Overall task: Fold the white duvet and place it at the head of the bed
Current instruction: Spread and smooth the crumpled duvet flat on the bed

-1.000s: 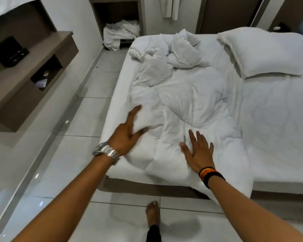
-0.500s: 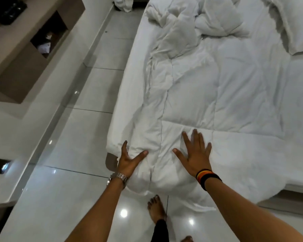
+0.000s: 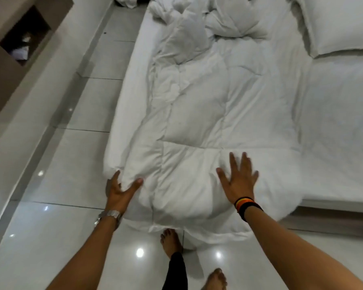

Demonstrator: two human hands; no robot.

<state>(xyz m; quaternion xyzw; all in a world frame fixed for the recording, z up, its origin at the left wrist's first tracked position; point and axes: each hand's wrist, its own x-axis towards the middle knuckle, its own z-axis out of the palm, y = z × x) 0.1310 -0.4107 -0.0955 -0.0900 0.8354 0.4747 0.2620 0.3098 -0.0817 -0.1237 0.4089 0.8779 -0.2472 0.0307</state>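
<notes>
The white duvet [image 3: 208,114] lies rumpled along the left half of the bed [image 3: 333,122], bunched at the far end, its near end hanging over the bed's edge toward the floor. My left hand [image 3: 121,193] clasps a fold at the duvet's near-left corner between thumb and fingers. My right hand [image 3: 240,181] lies flat on the duvet's near end with fingers spread, slightly blurred. A white pillow [image 3: 340,24] rests at the top right of the bed.
Glossy white floor tiles [image 3: 71,160] run along the bed's left side. A brown wall shelf unit [image 3: 13,49] juts out at upper left. My bare feet [image 3: 170,241] stand at the bed's near edge. A heap of white linen [image 3: 124,1] lies on the floor at the top.
My view has dropped and come closer to the bed. My left hand slid down to the duvet's near-left corner; my right hand moved right across the near end.
</notes>
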